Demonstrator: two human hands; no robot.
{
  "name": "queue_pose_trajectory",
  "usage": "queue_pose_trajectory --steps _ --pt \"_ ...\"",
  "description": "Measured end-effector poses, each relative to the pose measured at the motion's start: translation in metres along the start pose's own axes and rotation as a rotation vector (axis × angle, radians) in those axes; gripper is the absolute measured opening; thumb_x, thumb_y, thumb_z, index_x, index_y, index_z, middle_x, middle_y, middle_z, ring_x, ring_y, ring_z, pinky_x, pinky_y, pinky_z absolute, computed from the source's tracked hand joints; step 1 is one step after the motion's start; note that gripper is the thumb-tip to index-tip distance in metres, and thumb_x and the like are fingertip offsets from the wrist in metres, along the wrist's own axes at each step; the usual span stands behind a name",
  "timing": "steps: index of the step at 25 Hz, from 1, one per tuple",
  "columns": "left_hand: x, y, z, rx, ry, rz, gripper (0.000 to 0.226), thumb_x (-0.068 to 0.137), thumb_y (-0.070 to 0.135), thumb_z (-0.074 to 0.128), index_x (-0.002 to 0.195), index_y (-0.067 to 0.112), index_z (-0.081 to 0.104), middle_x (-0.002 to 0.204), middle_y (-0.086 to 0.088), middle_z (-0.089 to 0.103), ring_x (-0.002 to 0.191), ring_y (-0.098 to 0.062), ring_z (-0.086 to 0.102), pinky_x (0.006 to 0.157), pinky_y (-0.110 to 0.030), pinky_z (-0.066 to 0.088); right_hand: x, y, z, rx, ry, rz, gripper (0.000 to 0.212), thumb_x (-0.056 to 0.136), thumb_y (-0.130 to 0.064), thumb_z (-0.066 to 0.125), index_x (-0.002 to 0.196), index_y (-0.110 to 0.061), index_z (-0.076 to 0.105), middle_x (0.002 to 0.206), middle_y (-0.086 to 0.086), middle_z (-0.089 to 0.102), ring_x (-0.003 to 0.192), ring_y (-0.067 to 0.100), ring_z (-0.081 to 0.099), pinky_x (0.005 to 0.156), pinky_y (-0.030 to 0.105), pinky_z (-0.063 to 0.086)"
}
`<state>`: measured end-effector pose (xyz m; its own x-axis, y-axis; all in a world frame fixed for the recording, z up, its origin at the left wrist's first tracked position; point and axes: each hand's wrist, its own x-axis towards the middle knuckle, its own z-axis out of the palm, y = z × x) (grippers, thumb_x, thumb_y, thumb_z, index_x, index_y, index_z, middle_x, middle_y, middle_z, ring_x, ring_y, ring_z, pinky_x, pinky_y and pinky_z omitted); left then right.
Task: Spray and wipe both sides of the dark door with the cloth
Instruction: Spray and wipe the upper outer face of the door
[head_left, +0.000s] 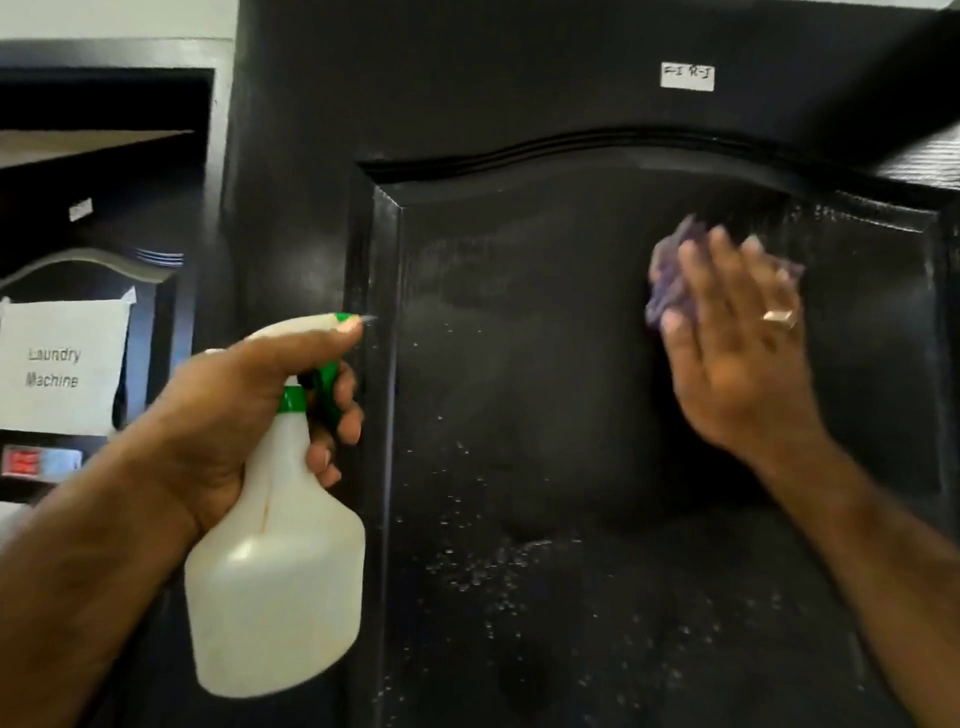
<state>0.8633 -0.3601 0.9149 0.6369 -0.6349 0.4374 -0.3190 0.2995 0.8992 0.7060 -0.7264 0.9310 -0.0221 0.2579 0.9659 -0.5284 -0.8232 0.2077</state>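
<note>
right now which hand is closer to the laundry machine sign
Left. The left hand, gripping the spray bottle, is just right of the sign; the right hand presses the cloth on the door, far right.

Purple cloth (670, 275) against wet door (519, 364)

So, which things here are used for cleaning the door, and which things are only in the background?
Used for the job:
door
spray bottle, held by left hand
purple cloth, pressed on the door by right hand

Only background:
"Laundry Machine" paper sign
white label on the door
</note>
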Motion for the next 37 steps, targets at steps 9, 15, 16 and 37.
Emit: queue_pose_trajectory --steps 9,15,16,37 --pt "-0.009 -0.009 -0.049 -0.017 -0.051 0.011 0.041 0.084 0.048 0.067 0.078 0.008 0.068 0.084 -0.025 0.066 0.041 -0.021 0.05 0.049 -0.032 0.054 -0.022 -0.151 0.006 0.097 -0.229 -0.291 0.062 0.114 -0.047 0.038 0.17 -0.019 0.031 0.179 0.012 0.02 0.166 0.037 0.013 0.132 0.062 0.015" --pt "-0.016 0.003 -0.078 -0.018 0.022 0.033 0.042 0.081 0.052 0.069 0.081 0.01 0.069 0.084 -0.022 0.068 0.042 -0.022 0.051 0.049 -0.033 0.055 -0.034 -0.088 -0.014 0.074 -0.218 -0.441 0.055 0.111 -0.035 0.051 0.163 -0.018 0.043 0.172 0.014 0.036 0.161 0.04 0.031 0.123 0.066 0.033" --pt "-0.017 0.003 -0.081 -0.009 0.032 0.024 0.042 0.081 0.053 0.069 0.081 0.011 0.069 0.084 -0.022 0.068 0.042 -0.022 0.052 0.049 -0.033 0.056 -0.004 -0.085 -0.004 0.043 -0.152 -0.283 0.057 0.112 -0.036 0.047 0.165 -0.019 0.04 0.172 0.015 0.035 0.161 0.041 0.03 0.125 0.066 0.03" --pt "-0.034 -0.006 -0.115 -0.012 0.073 0.03 0.048 0.083 0.058 0.066 0.086 0.01 0.066 0.086 -0.02 0.069 0.047 -0.022 0.056 0.051 -0.033 0.058 0.025 -0.266 0.031 0.16 -0.237 -0.222 0.066 0.113 -0.046 0.039 0.171 -0.018 0.025 0.179 0.013 0.017 0.166 0.04 0.009 0.132 0.062 0.011"
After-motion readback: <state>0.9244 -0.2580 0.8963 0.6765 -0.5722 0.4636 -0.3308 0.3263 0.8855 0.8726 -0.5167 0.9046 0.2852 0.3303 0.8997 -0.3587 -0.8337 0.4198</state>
